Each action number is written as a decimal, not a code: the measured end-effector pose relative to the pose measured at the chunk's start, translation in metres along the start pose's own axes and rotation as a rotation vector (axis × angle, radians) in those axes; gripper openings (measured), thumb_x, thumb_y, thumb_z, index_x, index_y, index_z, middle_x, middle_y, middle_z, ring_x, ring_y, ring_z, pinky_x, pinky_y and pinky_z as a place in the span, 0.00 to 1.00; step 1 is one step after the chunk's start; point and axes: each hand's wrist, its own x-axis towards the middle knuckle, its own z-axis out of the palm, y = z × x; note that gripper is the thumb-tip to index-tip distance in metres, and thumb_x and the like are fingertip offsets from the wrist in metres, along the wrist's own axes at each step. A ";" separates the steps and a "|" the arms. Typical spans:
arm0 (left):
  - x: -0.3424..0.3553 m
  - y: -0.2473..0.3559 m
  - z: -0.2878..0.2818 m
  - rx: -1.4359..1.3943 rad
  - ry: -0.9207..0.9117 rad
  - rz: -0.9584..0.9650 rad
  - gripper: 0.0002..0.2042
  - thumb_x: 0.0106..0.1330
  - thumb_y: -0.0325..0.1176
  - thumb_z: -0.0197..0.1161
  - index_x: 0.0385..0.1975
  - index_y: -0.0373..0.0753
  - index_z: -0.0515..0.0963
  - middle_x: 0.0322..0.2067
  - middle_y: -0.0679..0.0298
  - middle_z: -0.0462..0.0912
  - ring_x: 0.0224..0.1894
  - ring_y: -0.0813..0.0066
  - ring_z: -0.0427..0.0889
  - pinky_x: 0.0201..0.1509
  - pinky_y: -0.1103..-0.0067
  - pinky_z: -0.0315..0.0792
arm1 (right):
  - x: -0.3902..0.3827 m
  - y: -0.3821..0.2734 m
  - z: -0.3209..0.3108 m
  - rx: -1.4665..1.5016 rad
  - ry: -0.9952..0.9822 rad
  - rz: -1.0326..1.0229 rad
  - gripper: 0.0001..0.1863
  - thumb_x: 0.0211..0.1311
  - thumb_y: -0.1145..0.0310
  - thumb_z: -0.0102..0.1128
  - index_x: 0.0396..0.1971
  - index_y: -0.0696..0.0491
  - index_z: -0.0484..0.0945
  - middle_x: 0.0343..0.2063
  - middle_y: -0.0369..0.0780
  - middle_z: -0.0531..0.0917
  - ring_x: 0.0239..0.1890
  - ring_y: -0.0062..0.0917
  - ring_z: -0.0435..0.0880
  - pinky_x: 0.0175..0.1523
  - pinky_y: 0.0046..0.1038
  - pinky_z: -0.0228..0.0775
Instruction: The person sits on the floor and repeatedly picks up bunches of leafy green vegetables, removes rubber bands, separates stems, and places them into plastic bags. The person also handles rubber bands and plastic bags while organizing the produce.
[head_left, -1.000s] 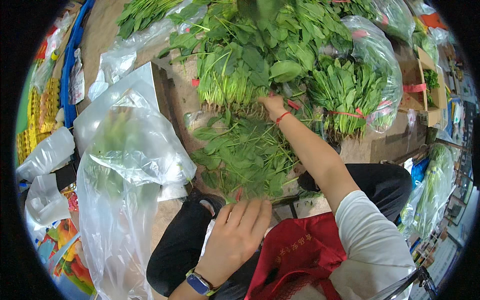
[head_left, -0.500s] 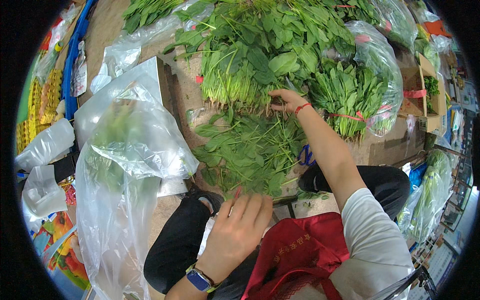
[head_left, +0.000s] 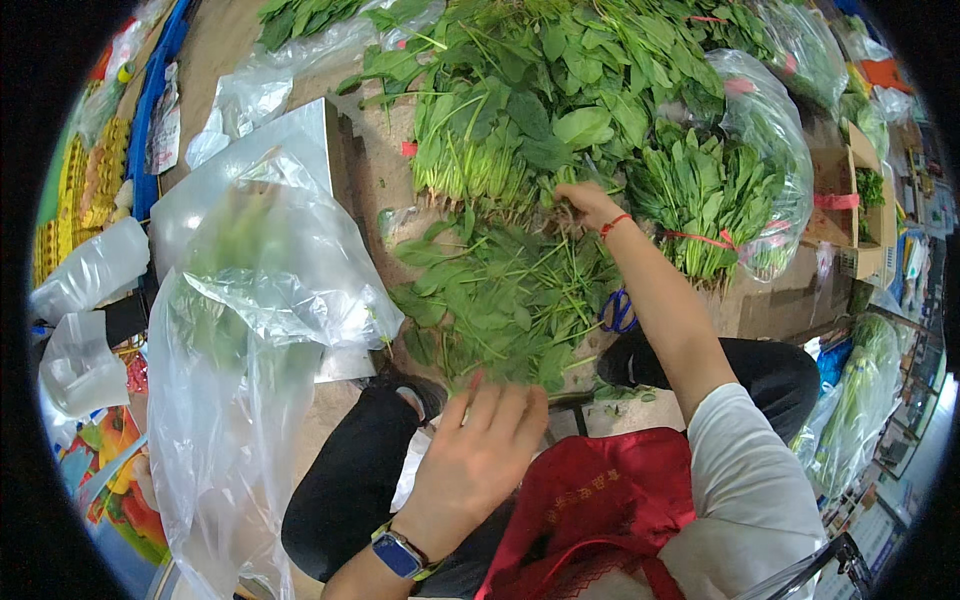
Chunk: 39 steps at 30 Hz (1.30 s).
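Observation:
A large heap of leafy greens that look like spinach lies ahead, its pale stems and roots toward me. At the root end, my right hand is closed on spinach stems and roots. Loose spinach leaves spread over the ground below that hand. Nearer to me, my left hand hovers at the front edge of the loose leaves, back upward and fingers curled. Its fingertips are mostly hidden, so what it holds cannot be made out. A tied spinach bunch with a pink band lies right of my right hand.
Blue-handled scissors lie beside my right forearm. A clear plastic bag drapes over a metal box on the left. Bagged greens and a cardboard box stand at the right. Egg trays sit far left.
My right hand has shifted slightly right, its fingers drawn closer together around the roots. My left hand stays in nearly the same place. The whole view has moved a little.

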 end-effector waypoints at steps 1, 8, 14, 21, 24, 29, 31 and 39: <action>0.000 0.001 0.000 0.002 -0.014 -0.003 0.21 0.61 0.30 0.56 0.56 0.36 0.76 0.52 0.56 0.78 0.56 0.62 0.77 0.60 0.69 0.70 | 0.001 -0.004 -0.002 -0.073 0.068 0.001 0.10 0.64 0.70 0.63 0.34 0.62 0.77 0.19 0.40 0.78 0.24 0.25 0.82 0.28 0.36 0.71; -0.001 0.002 0.002 0.011 -0.046 -0.020 0.23 0.61 0.31 0.56 0.58 0.37 0.75 0.52 0.56 0.77 0.57 0.63 0.76 0.61 0.69 0.69 | 0.008 -0.002 -0.007 0.169 -0.245 0.019 0.17 0.67 0.67 0.62 0.45 0.66 0.73 0.46 0.47 0.79 0.39 0.34 0.86 0.33 0.41 0.81; 0.000 0.002 0.001 0.025 -0.049 -0.015 0.22 0.62 0.31 0.56 0.58 0.37 0.75 0.52 0.57 0.77 0.56 0.64 0.76 0.61 0.70 0.69 | 0.000 -0.005 0.013 0.580 -0.222 0.136 0.10 0.67 0.72 0.63 0.38 0.63 0.75 0.34 0.44 0.83 0.28 0.26 0.81 0.29 0.30 0.80; -0.002 -0.001 -0.005 0.060 -0.052 -0.002 0.21 0.63 0.32 0.56 0.58 0.38 0.75 0.51 0.58 0.78 0.54 0.64 0.77 0.60 0.70 0.69 | -0.040 -0.022 0.022 0.361 0.099 -0.222 0.09 0.65 0.73 0.65 0.37 0.61 0.74 0.27 0.40 0.82 0.23 0.22 0.78 0.26 0.26 0.73; -0.006 0.001 -0.001 0.062 -0.032 -0.013 0.22 0.63 0.32 0.57 0.58 0.38 0.74 0.49 0.59 0.79 0.53 0.64 0.78 0.58 0.70 0.70 | -0.098 -0.021 0.019 0.311 0.212 -0.302 0.09 0.64 0.74 0.65 0.36 0.61 0.74 0.25 0.39 0.81 0.21 0.22 0.77 0.25 0.26 0.70; -0.014 -0.001 0.002 0.077 0.038 -0.026 0.20 0.63 0.30 0.58 0.57 0.37 0.74 0.46 0.57 0.79 0.50 0.61 0.79 0.55 0.68 0.71 | -0.217 -0.004 0.010 0.378 0.238 -0.514 0.10 0.62 0.73 0.66 0.40 0.56 0.75 0.26 0.36 0.80 0.22 0.20 0.77 0.26 0.23 0.67; -0.018 -0.003 0.001 0.098 0.122 -0.027 0.19 0.63 0.29 0.60 0.55 0.36 0.75 0.45 0.56 0.80 0.48 0.58 0.79 0.53 0.67 0.72 | -0.292 -0.008 0.007 0.386 0.199 -0.534 0.12 0.62 0.72 0.67 0.42 0.54 0.76 0.27 0.34 0.81 0.22 0.18 0.77 0.26 0.22 0.67; -0.014 0.019 -0.019 -1.039 -0.155 -0.136 0.22 0.70 0.35 0.65 0.61 0.34 0.72 0.56 0.54 0.80 0.60 0.67 0.78 0.63 0.72 0.71 | -0.507 0.009 0.002 0.626 -0.489 -0.449 0.12 0.67 0.71 0.61 0.48 0.55 0.75 0.27 0.34 0.79 0.14 0.10 0.69 0.17 0.15 0.57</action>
